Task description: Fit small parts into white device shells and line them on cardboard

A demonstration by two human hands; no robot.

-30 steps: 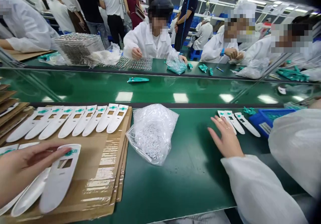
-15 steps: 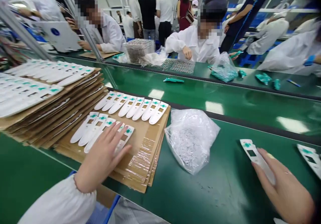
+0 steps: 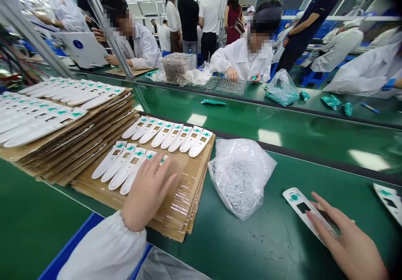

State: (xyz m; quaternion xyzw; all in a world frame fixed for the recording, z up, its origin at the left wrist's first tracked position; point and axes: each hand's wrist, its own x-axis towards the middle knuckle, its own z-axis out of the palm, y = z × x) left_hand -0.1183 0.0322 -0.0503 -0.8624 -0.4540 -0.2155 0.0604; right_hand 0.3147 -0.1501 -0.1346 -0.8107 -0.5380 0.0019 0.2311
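Note:
My left hand lies over the right end of the front row on a cardboard sheet, fingers stretched out. Beneath its fingers is a white plastic shell, mostly hidden, its green patch showing. Beside it lie several similar white shells with square windows and green patches. At the right, my right hand has its thumb and fingers about the sides of another white plastic shell, low over the green bench or touching it; I cannot tell which. The shell points up and left, its lower end partly covered by the hand.
A clear plastic bag of small white bits sits between my hands. Stacked cardboard layers carrying more shells stand at the left. Another shell lies at the right edge. Beyond the green belt, co-workers sit at a bench.
My left hand has shifted right, over the row's last shell. My right hand has moved slightly down, its fingers wider apart, and the shell there has shifted left. The view has tilted a little.

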